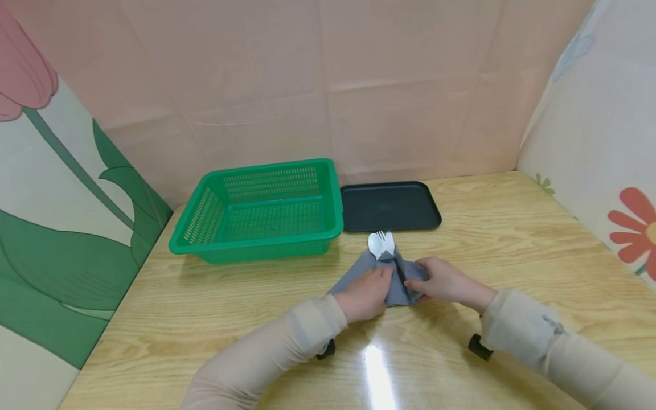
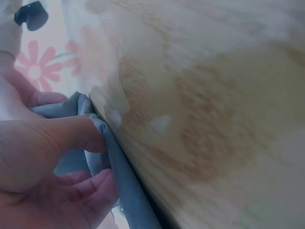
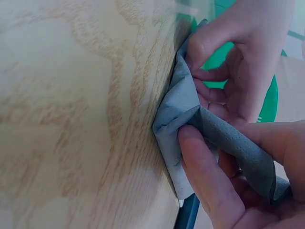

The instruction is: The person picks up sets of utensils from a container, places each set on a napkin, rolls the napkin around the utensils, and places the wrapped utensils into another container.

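Note:
A grey napkin [image 1: 353,274], partly folded, lies on the wooden table between the two hands. From its far end stick out a white spoon [image 1: 375,245], a white fork [image 1: 381,238] and a third white utensil [image 1: 389,243], perhaps a knife; their handles are hidden in the cloth. My left hand [image 1: 365,293] holds the napkin's left part, its thumb and bent fingers at a fold in the left wrist view. Between thumb and fingers, my right hand [image 3: 248,191] pinches a raised flap [image 3: 238,138] on the right side.
Behind and to the left stands a green perforated basket [image 1: 274,242]. A black tray [image 1: 390,206] lies beyond the napkin, beside the basket. A pinkish covering [image 1: 328,91] hangs at the table's back, with flower-printed sheets at both sides.

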Motion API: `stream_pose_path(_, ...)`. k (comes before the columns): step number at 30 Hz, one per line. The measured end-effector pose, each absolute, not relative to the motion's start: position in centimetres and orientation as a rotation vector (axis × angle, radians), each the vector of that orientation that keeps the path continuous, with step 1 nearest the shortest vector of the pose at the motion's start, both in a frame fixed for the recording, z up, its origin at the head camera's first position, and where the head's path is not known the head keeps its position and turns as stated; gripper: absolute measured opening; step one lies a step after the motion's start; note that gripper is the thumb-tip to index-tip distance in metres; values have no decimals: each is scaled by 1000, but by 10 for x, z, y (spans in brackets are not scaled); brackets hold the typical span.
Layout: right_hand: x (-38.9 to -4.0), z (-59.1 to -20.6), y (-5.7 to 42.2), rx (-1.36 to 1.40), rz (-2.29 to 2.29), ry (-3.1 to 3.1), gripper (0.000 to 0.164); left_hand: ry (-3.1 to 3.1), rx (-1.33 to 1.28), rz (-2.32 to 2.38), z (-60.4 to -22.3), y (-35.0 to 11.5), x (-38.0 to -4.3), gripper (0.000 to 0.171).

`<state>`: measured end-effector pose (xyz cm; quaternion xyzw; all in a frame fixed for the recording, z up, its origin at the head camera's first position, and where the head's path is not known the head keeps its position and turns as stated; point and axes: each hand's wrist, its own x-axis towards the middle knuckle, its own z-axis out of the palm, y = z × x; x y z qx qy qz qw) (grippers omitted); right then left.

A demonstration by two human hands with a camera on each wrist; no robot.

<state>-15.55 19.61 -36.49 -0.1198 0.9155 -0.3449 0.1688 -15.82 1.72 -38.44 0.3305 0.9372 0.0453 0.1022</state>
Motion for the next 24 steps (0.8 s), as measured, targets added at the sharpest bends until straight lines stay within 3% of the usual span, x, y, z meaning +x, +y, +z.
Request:
stream_pose_path(13,-156,-362,195,-480,-950,2598,35,2759,1014,197,-383,12,-160,48)
stream_pose_path(17,-155,-361,194,-530,-916,2601,39,2718,1016,263,-383,11,-165,54)
stream_pose_path(24,-152,-358,192,-554,-873,2612,43,2565,940,500,-383,6,-180,84)
